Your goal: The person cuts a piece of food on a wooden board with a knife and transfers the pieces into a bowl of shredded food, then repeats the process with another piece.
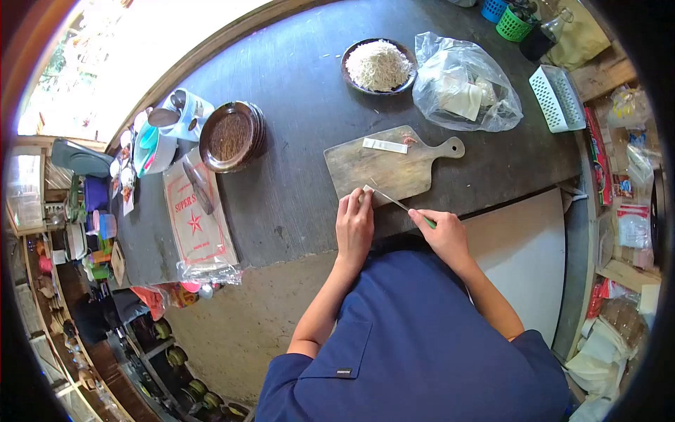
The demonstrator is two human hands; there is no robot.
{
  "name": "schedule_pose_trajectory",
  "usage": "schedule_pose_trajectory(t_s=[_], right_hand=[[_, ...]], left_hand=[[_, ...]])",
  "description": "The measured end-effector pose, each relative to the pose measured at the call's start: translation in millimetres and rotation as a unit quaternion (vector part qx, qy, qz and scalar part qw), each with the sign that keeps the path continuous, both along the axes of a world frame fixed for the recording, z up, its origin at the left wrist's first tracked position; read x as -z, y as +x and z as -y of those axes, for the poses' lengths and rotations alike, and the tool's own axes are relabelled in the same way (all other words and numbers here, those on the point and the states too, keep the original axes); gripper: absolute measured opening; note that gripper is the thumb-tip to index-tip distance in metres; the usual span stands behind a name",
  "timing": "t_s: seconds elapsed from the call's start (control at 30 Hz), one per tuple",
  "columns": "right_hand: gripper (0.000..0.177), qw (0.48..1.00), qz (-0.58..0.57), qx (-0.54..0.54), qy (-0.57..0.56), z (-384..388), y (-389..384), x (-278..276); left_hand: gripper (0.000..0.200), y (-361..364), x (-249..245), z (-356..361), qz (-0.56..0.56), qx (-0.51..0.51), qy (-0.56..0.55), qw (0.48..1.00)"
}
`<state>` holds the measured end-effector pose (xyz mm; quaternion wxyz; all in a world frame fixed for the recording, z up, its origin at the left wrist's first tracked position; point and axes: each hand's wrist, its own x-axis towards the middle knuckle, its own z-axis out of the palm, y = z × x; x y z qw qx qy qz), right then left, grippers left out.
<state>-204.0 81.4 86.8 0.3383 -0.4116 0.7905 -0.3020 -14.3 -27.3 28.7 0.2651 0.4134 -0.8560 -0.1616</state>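
Observation:
My right hand (444, 233) is closed round the green handle of a knife (391, 200), whose blade reaches left over the near edge of a wooden cutting board (383, 169). At the blade's tip, my left hand (355, 218) has its fingers pressed together on a small white piece (367, 188) at the board's lower left. A pale white strip (385, 145) lies farther up the board, beside a small reddish scrap (408, 139). Beyond the board stands a dark bowl (347, 73) heaped with white shreds (380, 65). Right of it is a clear plastic bag (467, 84) with pale pieces inside.
Stacked brown plates (230, 137) stand at the left of the dark table (295, 176). A large knife (198, 187) lies on a printed paper bag (193, 221). Behind are containers with utensils (165, 119). A white basket (552, 98) stands at the right edge.

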Motion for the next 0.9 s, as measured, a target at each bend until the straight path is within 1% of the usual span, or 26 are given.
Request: schedule_pose_trajectory(t_s=[0.03,0.17,0.23,0.43,0.57,0.83,0.9], right_hand=[[0.051,0.999,-0.037,-0.010,0.009,-1.3,0.1,-6.2],[0.049,0.998,-0.055,-0.001,0.021,-9.7,3.0,-13.2],[0.048,0.995,-0.081,-0.004,0.051,-14.0,4.6,-10.6],[0.047,0.995,-0.065,-0.008,0.075,-14.9,4.1,-17.4],[0.046,0.997,-0.067,-0.002,0.047,-17.2,6.1,-16.7],[0.045,0.993,-0.070,-0.023,0.087,-10.7,6.3,-26.9],[0.045,0.995,-0.062,-0.023,0.071,1.3,12.4,-15.8]], left_hand=[[0.033,-0.6,-0.1,0.2,-0.003,-0.001,-0.004,1.000],[0.031,-2.6,-0.7,0.3,-0.008,-0.005,-0.026,1.000],[0.031,-3.7,-3.5,0.2,0.004,-0.004,-0.042,0.999],[0.033,-2.8,3.3,0.5,0.006,0.000,-0.036,0.999],[0.032,-1.6,5.2,0.4,0.007,0.007,-0.041,0.999],[0.032,-2.1,5.4,1.0,0.006,0.003,-0.036,0.999],[0.031,-1.5,3.3,3.9,0.005,0.003,-0.039,0.999]])
